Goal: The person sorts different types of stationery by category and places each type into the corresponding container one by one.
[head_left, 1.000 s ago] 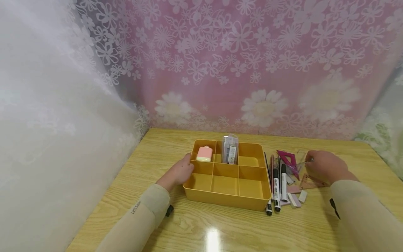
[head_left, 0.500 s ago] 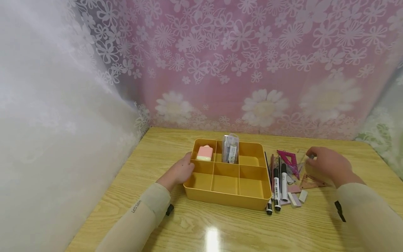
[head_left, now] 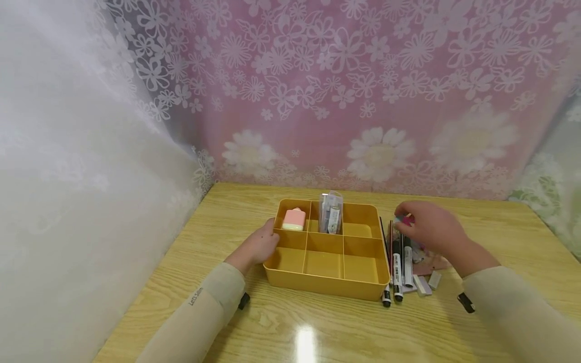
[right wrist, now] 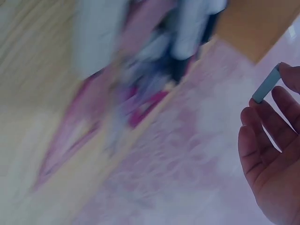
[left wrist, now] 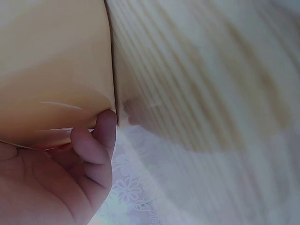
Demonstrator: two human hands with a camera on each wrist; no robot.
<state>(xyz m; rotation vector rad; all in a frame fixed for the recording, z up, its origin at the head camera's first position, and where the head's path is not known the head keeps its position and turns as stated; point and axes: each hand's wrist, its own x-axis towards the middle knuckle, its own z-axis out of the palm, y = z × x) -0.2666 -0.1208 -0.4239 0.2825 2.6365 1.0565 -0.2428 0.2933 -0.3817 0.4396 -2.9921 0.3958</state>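
Observation:
My left hand grips the left wall of a yellow six-compartment organizer tray; its fingers also show at the wall in the left wrist view. My right hand is raised over the stationery to the right of the tray. Between its thumb and fingertip it pinches a small teal bar-shaped piece, perhaps an eraser. A pink bottle-shaped item lies in the back left compartment. In the back middle one, a clear plastic case with things inside leans upright.
Black-and-white markers and pencils lie along the tray's right side. Small erasers sit near them. A magenta set square is blurred in the right wrist view and mostly hidden by the hand in the head view. A flowered curtain hangs behind the table.
My right hand has moved left from the right edge of the pile toward the tray, now with the teal piece visible in its fingers. The left hand and tray have stayed put.

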